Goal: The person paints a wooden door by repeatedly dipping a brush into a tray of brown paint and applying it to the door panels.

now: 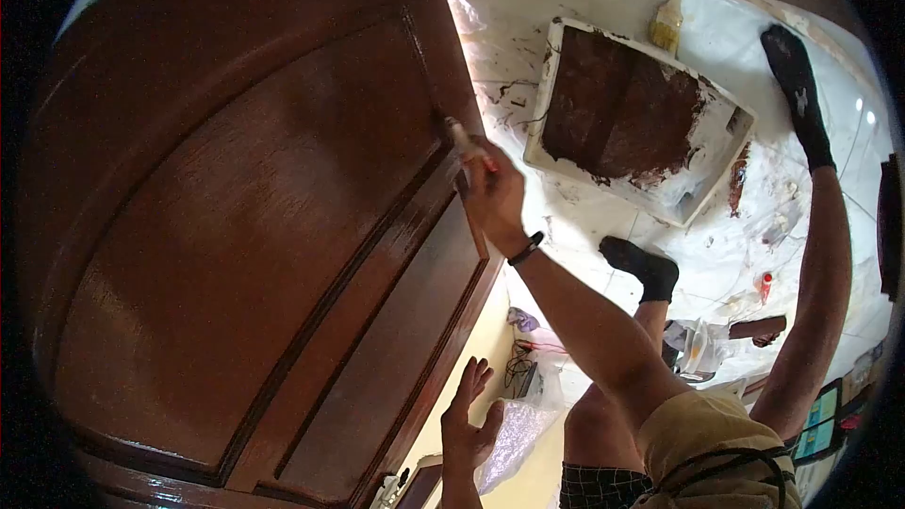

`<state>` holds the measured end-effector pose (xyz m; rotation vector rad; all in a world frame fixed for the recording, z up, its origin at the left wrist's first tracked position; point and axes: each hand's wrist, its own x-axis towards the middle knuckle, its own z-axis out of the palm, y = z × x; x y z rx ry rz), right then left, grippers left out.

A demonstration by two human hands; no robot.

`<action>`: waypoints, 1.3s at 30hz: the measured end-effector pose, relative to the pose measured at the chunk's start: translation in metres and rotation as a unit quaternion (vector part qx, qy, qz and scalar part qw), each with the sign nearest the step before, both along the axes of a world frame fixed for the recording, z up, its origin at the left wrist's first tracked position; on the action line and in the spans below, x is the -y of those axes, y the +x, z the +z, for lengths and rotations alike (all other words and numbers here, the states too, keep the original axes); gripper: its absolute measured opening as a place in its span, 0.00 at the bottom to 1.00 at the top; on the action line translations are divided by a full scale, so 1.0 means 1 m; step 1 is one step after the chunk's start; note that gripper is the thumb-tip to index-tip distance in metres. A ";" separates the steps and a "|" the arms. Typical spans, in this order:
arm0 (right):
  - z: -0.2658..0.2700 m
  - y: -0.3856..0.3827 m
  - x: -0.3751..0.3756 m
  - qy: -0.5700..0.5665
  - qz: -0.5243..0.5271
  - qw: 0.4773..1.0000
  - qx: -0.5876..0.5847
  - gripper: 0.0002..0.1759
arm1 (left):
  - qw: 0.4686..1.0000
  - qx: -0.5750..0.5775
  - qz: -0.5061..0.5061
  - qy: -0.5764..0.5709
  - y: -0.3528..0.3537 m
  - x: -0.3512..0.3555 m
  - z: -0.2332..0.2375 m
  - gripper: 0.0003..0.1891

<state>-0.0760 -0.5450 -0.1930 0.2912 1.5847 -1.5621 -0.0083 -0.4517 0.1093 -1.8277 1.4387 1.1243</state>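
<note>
My right hand [497, 190], with a dark band at the wrist, is closed around a small paintbrush [462, 139]. The brush tip meets the moulding near the edge of a dark brown wooden door [255, 188] with raised panels. Glossy patches show on the door's surface. Lower down, my left hand [467, 424] is raised beside the door edge, fingers apart and holding nothing. On the floor to the right sits a white tray [731, 113] coated with brown paint. A wider paintbrush [669, 19] with yellowish bristles lies at the tray's upper edge.
Stained plastic sheeting [584, 217] covers the tiles. My feet in black socks [646, 266] stand near the tray. A small red-tipped object [765, 285] lies on the right. Bubble wrap [514, 438] and dark cables [518, 366] are beyond the left hand. A metal latch [386, 490] shows at the door edge.
</note>
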 end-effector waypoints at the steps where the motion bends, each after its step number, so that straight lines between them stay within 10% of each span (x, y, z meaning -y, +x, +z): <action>1: 0.019 -0.001 0.001 0.008 0.050 0.998 0.022 0.18 | 1.000 -0.001 -0.004 -0.006 0.000 0.000 0.000 0.40; 9: 0.245 -0.031 -0.046 -0.368 0.007 0.930 -0.008 0.18 | 0.999 0.029 0.032 0.002 0.025 -0.025 0.001 0.40; 15: 0.078 -0.033 -0.034 0.040 0.078 0.994 -0.069 0.13 | 0.998 0.007 -0.029 0.055 -0.009 -0.006 0.008 0.37; 18: 0.013 -0.043 -0.006 0.027 0.000 0.998 -0.065 0.13 | 0.999 0.003 -0.029 0.037 -0.006 -0.014 0.004 0.36; 29: 0.185 -0.068 -0.030 -0.345 -0.007 0.934 -0.092 0.16 | 0.998 0.041 -0.029 0.046 0.003 -0.011 0.014 0.35; 35: 0.010 -0.060 0.026 -0.027 -0.012 0.998 -0.061 0.12 | 0.999 0.026 -0.019 0.039 -0.003 -0.012 0.011 0.36; 39: 0.044 -0.051 0.048 -0.010 -0.002 0.986 -0.167 0.12 | 0.999 0.017 -0.012 0.041 0.002 -0.013 0.006 0.36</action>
